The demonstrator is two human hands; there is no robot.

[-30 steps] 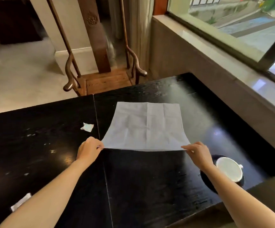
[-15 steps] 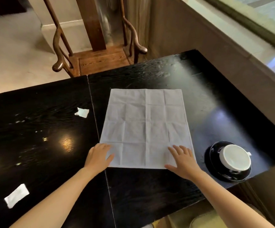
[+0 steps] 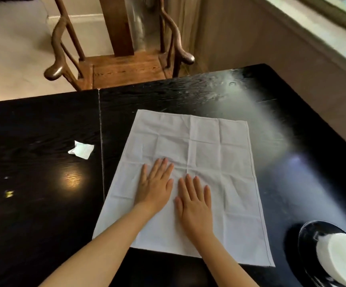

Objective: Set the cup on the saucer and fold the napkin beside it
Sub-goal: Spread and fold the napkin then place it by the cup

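Both hands are laid flat on the napkin [image 3: 190, 179], palms down, w/ nothing gripped: left hand [image 3: 155, 187] just left of the centre crease, right hand [image 3: 196, 200] beside it and a bit nearer the body, thumbs nearly touching. Fingers [image 3: 164, 165] are stretched out and released, prob. so the cloth is pressed smooth and pinned before any fold is made. The napkin is spread fully open on the dark worktop [image 3: 39, 183], old crease lines visible across it, near edge close to the worktop's front edge; no fold is made yet.

At the lower right, the white cup [image 3: 342, 258] is already seated on the black saucer [image 3: 304, 241], partly cut off by the frame, just beside the napkin's near right corner but apart from it. So the cup step is judged done; the napkin is placed next to it so the fold ends up alongside.

A crumpled paper scrap [image 3: 82, 150] lies left of the napkin, not touching. A wooden chair [image 3: 116, 67] stands beyond the far edge.
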